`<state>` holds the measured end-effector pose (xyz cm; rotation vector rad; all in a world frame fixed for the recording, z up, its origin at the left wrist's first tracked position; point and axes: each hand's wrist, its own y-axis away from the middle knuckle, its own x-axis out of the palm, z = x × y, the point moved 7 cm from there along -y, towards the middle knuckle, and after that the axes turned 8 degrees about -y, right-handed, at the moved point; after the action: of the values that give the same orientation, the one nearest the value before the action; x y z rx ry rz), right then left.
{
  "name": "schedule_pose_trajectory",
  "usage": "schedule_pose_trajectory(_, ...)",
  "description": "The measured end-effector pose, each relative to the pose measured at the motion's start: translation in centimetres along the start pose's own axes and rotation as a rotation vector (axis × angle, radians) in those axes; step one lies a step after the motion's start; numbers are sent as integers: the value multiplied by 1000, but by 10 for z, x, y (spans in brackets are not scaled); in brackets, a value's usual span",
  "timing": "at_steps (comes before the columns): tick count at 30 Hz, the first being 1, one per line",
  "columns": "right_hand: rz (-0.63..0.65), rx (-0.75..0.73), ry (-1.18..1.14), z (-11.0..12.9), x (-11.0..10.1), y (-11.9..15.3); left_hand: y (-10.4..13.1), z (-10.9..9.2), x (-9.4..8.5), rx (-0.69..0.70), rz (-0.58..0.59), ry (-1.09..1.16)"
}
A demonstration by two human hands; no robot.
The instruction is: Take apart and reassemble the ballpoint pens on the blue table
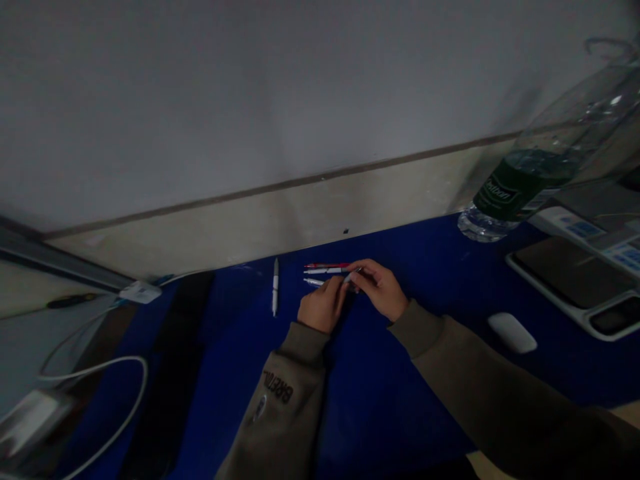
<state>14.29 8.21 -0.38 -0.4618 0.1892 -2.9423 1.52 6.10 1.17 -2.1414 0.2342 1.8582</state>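
Both of my hands are close together over the blue tabletop. My left hand (321, 308) is closed, its fingertips pinching a slim pale pen (347, 279) that mostly hides inside the grip. From the other side, my right hand (383, 288) closes thumb and fingers on the same piece. Just beyond the hands lie a red pen (320, 265) and a white pen (323, 271), side by side. A clear-and-white pen (313, 282) is partly covered by my left hand. Farther left, a white pen with a grey end (275, 288) lies apart, pointing toward the wall.
A large plastic bottle (523, 185) with a green label stands at the back right. Near it are a scale-like device (575, 280) and a white mouse-shaped object (512, 333). A white cable (143, 393) loops at left beside a black strip (175, 360). The wall (300, 227) bounds the back.
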Motion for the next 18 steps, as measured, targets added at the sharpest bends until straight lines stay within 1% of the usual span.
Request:
schedule_pose_trajectory(4,-23,26,64,-2,-3,0,1,-2,-1,3,20,4)
schedule_pose_trajectory(9,-48,20,218,-2,-7,0,2,-6,-4,49,0,44)
schedule_pose_trajectory(11,-34,29,233,-5,-7,0,2,-6,-3,60,-3,41)
schedule_pose_trajectory(15,10,13,221,-6,-3,0,1,-3,-3,20,-4,20)
schedule_pose_trajectory(18,25,-21,308,-3,-2,0,1,-3,-2,10,4,-18)
